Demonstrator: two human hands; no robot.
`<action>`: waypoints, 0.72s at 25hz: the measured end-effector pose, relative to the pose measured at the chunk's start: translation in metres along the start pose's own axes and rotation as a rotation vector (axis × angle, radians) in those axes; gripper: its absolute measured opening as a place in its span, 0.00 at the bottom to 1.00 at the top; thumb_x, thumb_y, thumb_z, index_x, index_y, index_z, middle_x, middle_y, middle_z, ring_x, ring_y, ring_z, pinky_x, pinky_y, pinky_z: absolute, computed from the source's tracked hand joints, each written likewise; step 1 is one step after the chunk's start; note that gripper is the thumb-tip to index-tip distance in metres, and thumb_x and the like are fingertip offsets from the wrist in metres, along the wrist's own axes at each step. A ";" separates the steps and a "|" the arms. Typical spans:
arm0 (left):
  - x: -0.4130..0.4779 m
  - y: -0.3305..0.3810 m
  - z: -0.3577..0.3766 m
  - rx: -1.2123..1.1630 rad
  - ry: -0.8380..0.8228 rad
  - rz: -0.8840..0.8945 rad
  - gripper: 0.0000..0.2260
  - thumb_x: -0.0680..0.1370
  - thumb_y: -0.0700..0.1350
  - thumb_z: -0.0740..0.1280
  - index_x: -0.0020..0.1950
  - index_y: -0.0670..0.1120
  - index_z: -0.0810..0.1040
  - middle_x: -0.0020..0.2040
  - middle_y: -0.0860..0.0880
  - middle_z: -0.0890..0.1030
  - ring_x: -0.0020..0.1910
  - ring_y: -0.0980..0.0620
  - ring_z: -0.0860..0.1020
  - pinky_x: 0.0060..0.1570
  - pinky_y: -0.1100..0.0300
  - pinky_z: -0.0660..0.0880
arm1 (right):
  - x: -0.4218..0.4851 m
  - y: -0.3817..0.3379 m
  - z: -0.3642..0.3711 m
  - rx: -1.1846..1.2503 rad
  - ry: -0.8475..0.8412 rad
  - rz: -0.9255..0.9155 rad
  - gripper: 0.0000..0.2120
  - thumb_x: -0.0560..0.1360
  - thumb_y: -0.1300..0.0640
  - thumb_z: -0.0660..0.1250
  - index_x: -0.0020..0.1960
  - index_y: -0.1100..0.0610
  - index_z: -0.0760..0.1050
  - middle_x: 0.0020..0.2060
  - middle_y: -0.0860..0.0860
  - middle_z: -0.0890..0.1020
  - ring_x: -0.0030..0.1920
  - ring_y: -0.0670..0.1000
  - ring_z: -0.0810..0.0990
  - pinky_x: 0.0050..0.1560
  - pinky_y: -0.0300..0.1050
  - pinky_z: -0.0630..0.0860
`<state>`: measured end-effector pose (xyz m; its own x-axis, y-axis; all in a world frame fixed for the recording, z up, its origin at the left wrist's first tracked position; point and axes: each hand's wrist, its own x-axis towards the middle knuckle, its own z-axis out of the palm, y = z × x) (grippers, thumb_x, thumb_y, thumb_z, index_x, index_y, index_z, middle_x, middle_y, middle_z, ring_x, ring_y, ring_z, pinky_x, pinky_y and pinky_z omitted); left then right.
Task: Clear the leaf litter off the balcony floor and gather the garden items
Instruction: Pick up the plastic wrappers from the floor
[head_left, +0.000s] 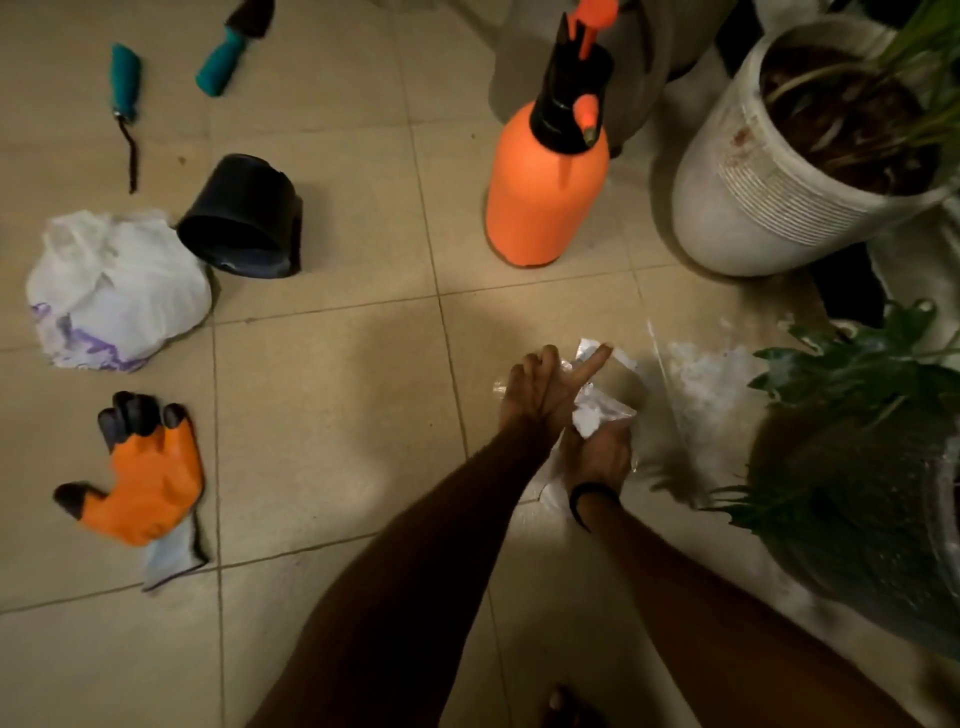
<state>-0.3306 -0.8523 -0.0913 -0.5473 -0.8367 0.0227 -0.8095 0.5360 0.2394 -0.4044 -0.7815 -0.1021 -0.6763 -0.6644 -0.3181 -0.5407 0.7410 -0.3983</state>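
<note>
Clear crumpled plastic bag (602, 410) above beige tiled floor (337, 389); fingers of left hand (540, 395) and right hand (600, 454) grip it, probably opening it for litter.

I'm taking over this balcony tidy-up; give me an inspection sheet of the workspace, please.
Surface: tiled floor, pale smears at right; leaf litter not plainly seen.
Job's things: orange sprayer upright; black pot on its side; orange glove, white bag, thin teal-handled tool, thick teal-handled tool lying loose.
Clutter: nothing seen.
Hands: left hand and right hand both grip a clear plastic bag.
Cables: nothing seen.
Surroundings: white planter, dark-potted plant at right.
</note>
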 end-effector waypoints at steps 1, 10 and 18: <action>0.005 -0.002 0.004 -0.007 -0.092 0.026 0.30 0.80 0.40 0.44 0.81 0.60 0.48 0.58 0.41 0.72 0.49 0.44 0.74 0.45 0.52 0.69 | -0.007 -0.001 -0.001 0.076 0.005 0.031 0.26 0.78 0.54 0.66 0.71 0.65 0.63 0.65 0.63 0.74 0.65 0.62 0.74 0.67 0.53 0.69; -0.057 -0.016 -0.036 -0.382 -0.372 -0.409 0.14 0.84 0.50 0.55 0.65 0.45 0.73 0.58 0.42 0.76 0.54 0.40 0.76 0.47 0.50 0.71 | -0.042 0.004 -0.043 0.103 0.077 0.122 0.25 0.76 0.49 0.70 0.67 0.60 0.68 0.58 0.63 0.77 0.57 0.64 0.77 0.55 0.55 0.75; -0.157 -0.131 -0.201 -0.409 -0.277 -0.916 0.11 0.83 0.46 0.60 0.59 0.40 0.75 0.58 0.39 0.76 0.53 0.38 0.79 0.48 0.49 0.73 | -0.123 -0.136 -0.085 0.065 -0.104 -0.117 0.15 0.75 0.57 0.70 0.56 0.66 0.75 0.51 0.64 0.77 0.51 0.64 0.77 0.46 0.49 0.72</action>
<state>-0.0960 -0.8133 0.0685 0.1689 -0.8213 -0.5450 -0.8343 -0.4135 0.3646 -0.2900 -0.7917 0.0641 -0.5536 -0.7545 -0.3525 -0.5767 0.6527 -0.4914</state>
